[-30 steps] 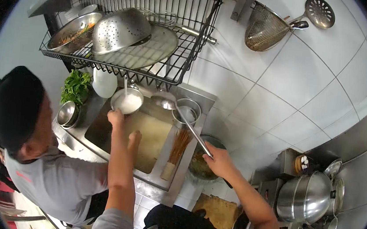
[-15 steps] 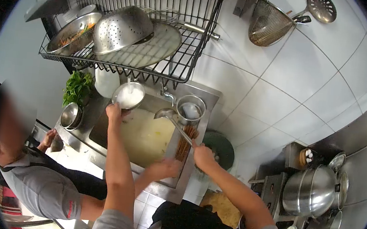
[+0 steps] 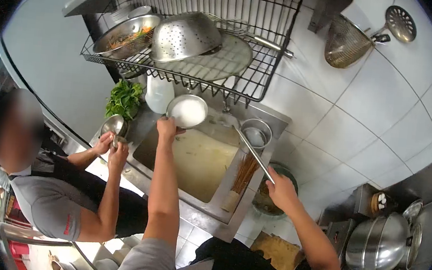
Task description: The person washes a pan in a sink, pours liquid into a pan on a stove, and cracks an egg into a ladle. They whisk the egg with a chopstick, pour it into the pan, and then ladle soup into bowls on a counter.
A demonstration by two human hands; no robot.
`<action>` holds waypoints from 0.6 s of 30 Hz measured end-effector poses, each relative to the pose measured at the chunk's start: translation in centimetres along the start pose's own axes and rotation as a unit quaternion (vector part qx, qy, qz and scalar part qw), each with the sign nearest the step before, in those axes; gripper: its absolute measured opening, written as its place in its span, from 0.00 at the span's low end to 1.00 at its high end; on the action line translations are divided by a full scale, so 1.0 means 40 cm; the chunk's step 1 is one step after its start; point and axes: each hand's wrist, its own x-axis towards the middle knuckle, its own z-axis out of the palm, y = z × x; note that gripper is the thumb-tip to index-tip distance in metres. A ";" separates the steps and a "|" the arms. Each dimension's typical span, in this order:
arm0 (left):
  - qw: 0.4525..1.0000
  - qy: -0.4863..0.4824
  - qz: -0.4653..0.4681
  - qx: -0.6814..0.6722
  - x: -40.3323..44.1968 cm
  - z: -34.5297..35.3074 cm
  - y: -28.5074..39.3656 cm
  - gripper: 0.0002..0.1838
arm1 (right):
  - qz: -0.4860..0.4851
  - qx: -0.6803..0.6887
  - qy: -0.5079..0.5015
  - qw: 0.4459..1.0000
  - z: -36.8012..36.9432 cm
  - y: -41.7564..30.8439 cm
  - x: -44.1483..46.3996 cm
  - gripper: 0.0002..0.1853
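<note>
My left hand grips the near rim of a metal bowl with white liquid in it, above the back left of the sink. The sink basin holds cloudy, yellowish liquid. My right hand is closed round the handle of a ladle, whose far end reaches up and left beside a metal pot. The ladle's head is hard to make out against the sink. A bamboo brush lies on the sink's right ledge, left of my right hand.
At the left a co-worker holds a small metal bowl. Leafy greens and a white jug stand behind the sink. Overhead hangs a wire rack with a colander. Large steel pots stand at the right.
The view has shifted, so the scene sits further right. The co-worker's hand has left the sink area, and both their hands are now at the small bowls. My hands still hold the bowl and ladle.
</note>
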 end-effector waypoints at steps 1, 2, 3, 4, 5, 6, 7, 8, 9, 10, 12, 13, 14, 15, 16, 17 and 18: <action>0.999 -0.018 -0.010 -0.030 -0.016 -0.002 -0.005 0.20 | 0.004 0.093 0.015 0.996 0.006 0.008 -0.031 0.28; 0.999 -0.040 -0.019 -0.023 -0.033 -0.003 -0.003 0.17 | 0.012 0.184 0.034 0.982 0.012 0.023 -0.067 0.27; 0.998 -0.061 -0.014 -0.007 -0.060 -0.003 -0.002 0.16 | -0.016 0.205 0.110 0.972 0.021 0.033 -0.108 0.27; 0.996 -0.084 -0.008 0.010 -0.107 0.001 0.015 0.15 | 0.002 0.204 0.118 0.972 0.013 0.041 -0.144 0.27; 0.996 -0.090 -0.012 0.006 -0.149 0.010 0.026 0.15 | 0.014 0.251 0.125 0.960 -0.004 0.040 -0.180 0.26; 0.995 -0.095 -0.016 0.003 -0.189 0.021 0.032 0.15 | 0.024 0.299 0.134 0.945 -0.025 0.041 -0.217 0.26; 0.994 -0.111 -0.020 0.009 -0.228 0.031 0.027 0.15 | 0.073 0.282 0.094 0.952 -0.062 0.044 -0.255 0.26; 0.990 -0.132 -0.034 0.022 -0.263 0.045 0.020 0.15 | 0.087 0.285 0.102 0.949 -0.101 0.045 -0.289 0.26; 0.987 -0.151 -0.047 0.034 -0.303 0.061 0.015 0.15 | 0.080 0.263 0.087 0.958 -0.138 0.046 -0.323 0.26; 0.984 -0.167 -0.050 0.039 -0.347 0.083 0.011 0.15 | 0.074 0.240 0.072 0.965 -0.163 0.049 -0.354 0.27; 0.973 -0.216 -0.085 -0.004 -0.439 0.135 -0.004 0.15 | 0.072 0.215 0.087 0.970 -0.162 0.069 -0.411 0.27; 0.968 -0.232 -0.091 0.000 -0.479 0.154 -0.020 0.15 | 0.048 0.175 0.099 0.978 -0.146 0.087 -0.437 0.28; 0.964 -0.249 -0.096 0.006 -0.525 0.179 -0.030 0.15 | 0.025 0.135 0.110 0.984 -0.136 0.100 -0.467 0.28; 0.950 -0.287 -0.119 0.000 -0.571 0.206 -0.040 0.16 | 0.059 0.100 0.074 0.991 -0.137 0.104 -0.497 0.29; 0.935 -0.324 -0.142 -0.006 -0.612 0.231 -0.054 0.18 | 0.078 0.102 0.080 0.988 -0.130 0.115 -0.534 0.29; 0.928 -0.333 -0.164 -0.024 -0.643 0.262 -0.090 0.19 | 0.103 0.070 0.061 0.990 -0.122 0.124 -0.573 0.29; 0.920 -0.351 -0.172 -0.017 -0.674 0.290 -0.125 0.19 | 0.129 0.039 0.040 0.990 -0.112 0.133 -0.617 0.29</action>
